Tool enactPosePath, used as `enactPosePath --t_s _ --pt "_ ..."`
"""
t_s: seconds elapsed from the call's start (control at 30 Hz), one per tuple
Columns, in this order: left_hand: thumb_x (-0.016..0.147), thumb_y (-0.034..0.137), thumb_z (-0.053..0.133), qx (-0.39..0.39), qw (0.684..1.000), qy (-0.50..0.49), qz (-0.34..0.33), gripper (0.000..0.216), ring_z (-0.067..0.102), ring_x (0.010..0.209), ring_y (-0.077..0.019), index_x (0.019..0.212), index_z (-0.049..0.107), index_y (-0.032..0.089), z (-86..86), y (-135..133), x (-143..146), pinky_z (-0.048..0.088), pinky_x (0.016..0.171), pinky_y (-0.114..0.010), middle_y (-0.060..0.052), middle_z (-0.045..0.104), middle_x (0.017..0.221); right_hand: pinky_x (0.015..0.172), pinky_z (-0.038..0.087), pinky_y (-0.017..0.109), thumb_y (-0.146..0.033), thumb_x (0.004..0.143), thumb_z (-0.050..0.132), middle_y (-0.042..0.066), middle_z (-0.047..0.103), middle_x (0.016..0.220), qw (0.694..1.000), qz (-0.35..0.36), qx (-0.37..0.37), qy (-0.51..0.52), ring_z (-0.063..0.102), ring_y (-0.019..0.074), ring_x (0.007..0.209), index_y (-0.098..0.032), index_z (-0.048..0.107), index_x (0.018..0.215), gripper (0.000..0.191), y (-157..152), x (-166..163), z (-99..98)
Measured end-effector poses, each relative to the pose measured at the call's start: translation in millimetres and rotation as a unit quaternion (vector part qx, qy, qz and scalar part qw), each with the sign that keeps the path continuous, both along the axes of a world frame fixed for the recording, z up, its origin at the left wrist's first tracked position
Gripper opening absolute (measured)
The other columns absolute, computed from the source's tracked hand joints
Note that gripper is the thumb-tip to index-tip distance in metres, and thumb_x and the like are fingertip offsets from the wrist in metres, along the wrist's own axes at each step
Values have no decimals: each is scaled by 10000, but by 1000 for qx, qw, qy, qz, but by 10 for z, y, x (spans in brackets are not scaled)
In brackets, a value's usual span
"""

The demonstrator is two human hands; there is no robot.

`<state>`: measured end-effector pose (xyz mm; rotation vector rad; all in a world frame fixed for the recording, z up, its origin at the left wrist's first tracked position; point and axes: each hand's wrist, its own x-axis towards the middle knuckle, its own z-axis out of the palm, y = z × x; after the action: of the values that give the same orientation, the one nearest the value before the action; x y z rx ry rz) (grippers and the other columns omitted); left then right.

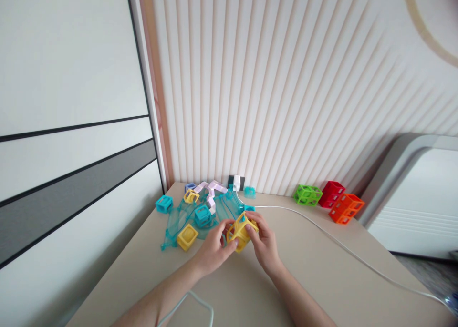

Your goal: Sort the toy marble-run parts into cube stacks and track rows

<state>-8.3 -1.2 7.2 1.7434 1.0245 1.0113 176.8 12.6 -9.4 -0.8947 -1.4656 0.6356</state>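
Both of my hands hold a yellow open-frame cube (240,232) just above the beige table (307,279). My left hand (213,247) grips its left side with the fingers curled round it. My right hand (263,238) pinches its top and right side. Just behind the cube lies a pile of teal see-through track pieces (186,217) with a teal cube (202,215) on it, a yellow cube (187,237) at its front and a smaller yellow cube (191,196) at its back. A pale pink and white zigzag piece (212,191) lies on top of the pile.
A lone teal cube (164,203) sits at the table's left edge. A green cube (307,194), a red cube (331,194) and an orange double cube (346,208) stand at the back right by the ribbed wall. A white cable (339,246) runs from a wall plug (236,182) across the table.
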Motion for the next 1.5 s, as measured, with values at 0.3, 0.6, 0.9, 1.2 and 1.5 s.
enactPosePath --t_s 0.3,0.6,0.9,1.2,1.5 --pt "922 461 572 30 1000 -8 -2 419 625 1011 -230 1255 544 209 -48 22 -14 488 847 -332 -90 661 1201 990 505 450 -378 924 625 85 680 1206 999 35 7 5 609 267 1170 -276 713 1109 228 -29 4 37" --pt "938 457 546 56 998 21 -7 396 627 969 -224 1257 535 222 -56 7 -44 496 826 -341 -88 663 1174 990 503 453 -350 953 582 96 640 1260 997 46 29 -47 601 267 1182 -305 697 1173 252 -53 42 35" --pt "944 450 530 64 997 31 -11 399 625 947 -227 1263 537 211 -84 22 -55 497 805 -335 -97 670 1139 997 502 438 -347 958 572 98 648 1257 997 39 32 -62 613 256 1175 -296 695 1173 253 -45 22 67" --pt "911 492 571 71 997 0 32 417 640 939 -233 1220 565 213 -108 30 -26 516 824 -342 -93 682 1097 1128 377 516 -334 975 530 104 498 1476 994 59 30 -83 454 289 1369 -291 493 1409 438 -136 10 36" --pt "907 563 512 85 935 -236 252 406 685 912 -250 1145 516 234 119 270 -305 557 768 -354 -73 674 1072 949 490 468 -215 942 525 102 640 1224 960 -19 65 -272 596 284 1125 -292 642 1184 279 -193 -369 -8"
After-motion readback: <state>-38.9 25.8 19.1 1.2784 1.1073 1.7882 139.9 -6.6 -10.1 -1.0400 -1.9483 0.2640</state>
